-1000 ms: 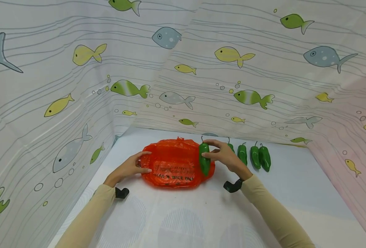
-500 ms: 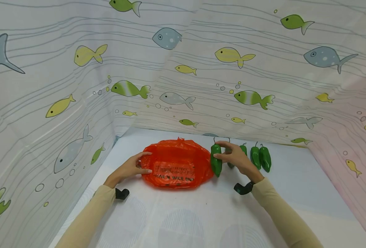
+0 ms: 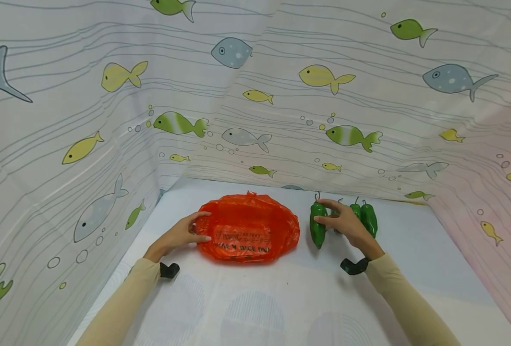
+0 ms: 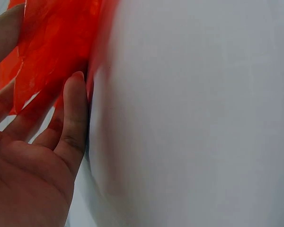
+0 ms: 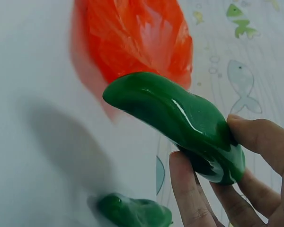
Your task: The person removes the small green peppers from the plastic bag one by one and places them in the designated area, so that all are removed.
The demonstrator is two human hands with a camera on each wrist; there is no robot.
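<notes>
An orange plastic bag (image 3: pixel 247 250) with black print lies on the white table, its mouth spread wide. My left hand (image 3: pixel 179 238) holds the bag's left edge, thumb and index finger apart on the rim; in the left wrist view, some fingers show behind the orange film. My right hand (image 3: pixel 345 222) pinches a glossy green pepper (image 3: pixel 318 228) near its stem end, tip pointing down, to the right of the bag. The right wrist view shows this pepper raised, its shadow falling on the table. Another green pepper (image 5: pixel 132 210) lies below it there.
Several more peppers stand in a row behind my right hand, partly hidden, the rightmost pepper (image 3: pixel 369 220) showing most. A fish-patterned sheet (image 3: pixel 290 115) walls the table at the back and both sides. Black wrist mounts (image 3: pixel 354 266) sit under both wrists.
My right hand has moved right with the pepper, from over the bag's right side to beside the peppers in the row. The left hand and the bag stay put.
</notes>
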